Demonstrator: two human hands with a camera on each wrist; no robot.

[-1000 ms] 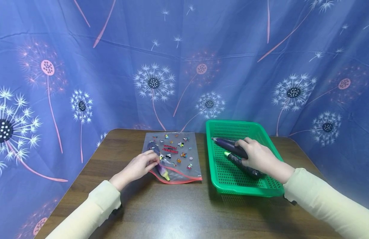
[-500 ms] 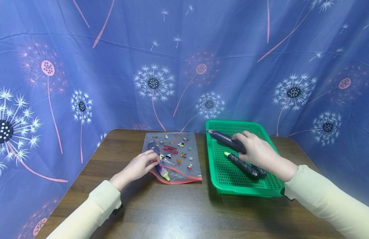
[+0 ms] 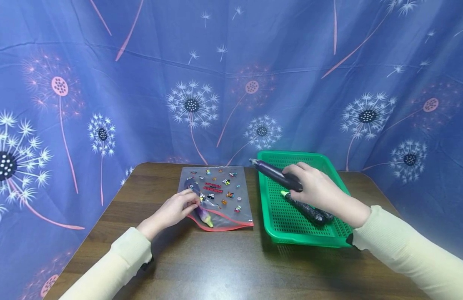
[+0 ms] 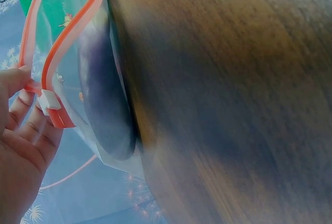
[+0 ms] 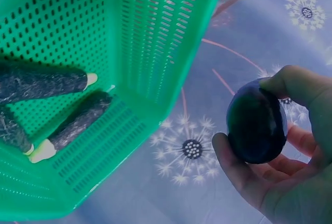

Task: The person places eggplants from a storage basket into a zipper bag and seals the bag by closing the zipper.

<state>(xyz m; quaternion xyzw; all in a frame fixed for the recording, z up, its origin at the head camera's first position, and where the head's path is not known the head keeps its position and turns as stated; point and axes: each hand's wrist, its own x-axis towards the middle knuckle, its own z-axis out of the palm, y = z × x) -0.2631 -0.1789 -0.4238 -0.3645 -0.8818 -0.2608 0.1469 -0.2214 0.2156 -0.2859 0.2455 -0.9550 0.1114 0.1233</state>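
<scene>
A large dark eggplant (image 3: 274, 173) has just been raised and shifted leftward by the right hand (image 3: 310, 185) – its tip is now seen past the left rim of a green basket (image 3: 264, 216), where a second ago it was seen inside. It is clasped near its blunt end between thumb and fingers, and appears to be held free of the speckled vegetables (image 3: 306, 209) below. By the left hand (image 3: 176, 209), the red-edged plastic bag (image 3: 246, 200) is pinched beside its white slider (image 4: 49, 99); its mouth is parted, and a smaller eggplant (image 3: 205, 216) is contained along the left side. Bag and basket are separated by a narrow strip of table (image 3: 231, 258) – a broader stretch is left in front. The far side is bounded by blue cloth (image 3: 141, 104).
</scene>
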